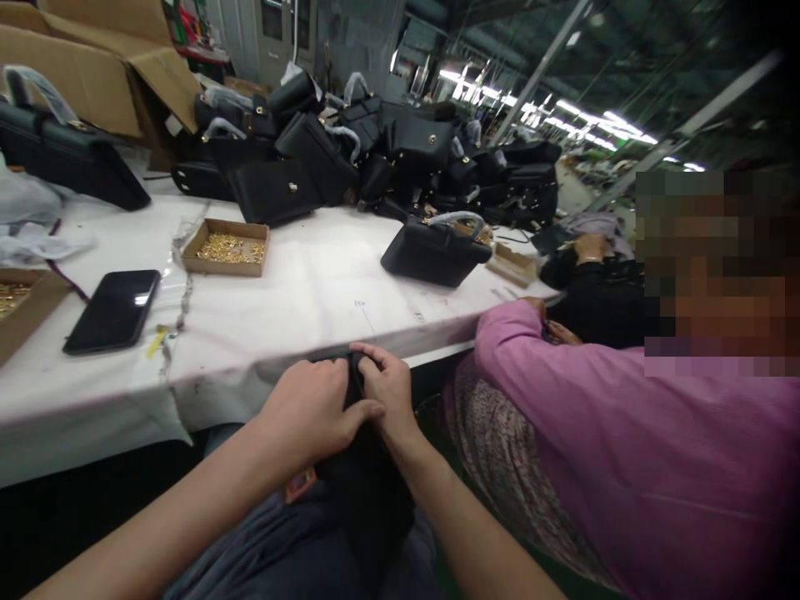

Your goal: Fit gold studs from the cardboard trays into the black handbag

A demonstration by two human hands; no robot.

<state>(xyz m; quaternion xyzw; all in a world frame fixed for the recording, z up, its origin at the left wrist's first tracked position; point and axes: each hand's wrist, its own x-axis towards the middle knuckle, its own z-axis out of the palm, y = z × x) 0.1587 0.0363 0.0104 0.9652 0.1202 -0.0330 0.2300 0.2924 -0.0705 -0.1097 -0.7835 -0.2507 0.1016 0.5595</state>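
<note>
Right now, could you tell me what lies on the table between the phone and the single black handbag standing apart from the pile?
In the head view, an open cardboard box of gold fittings sits between the phone and the handbag; the remaining white table is bare.

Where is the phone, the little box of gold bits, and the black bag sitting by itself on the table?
phone (112, 310), head view, middle of its dark screen.
box of gold bits (227, 247), head view, on the gold pieces inside the cardboard tray.
black bag (432, 252), head view, on its front side.
</note>
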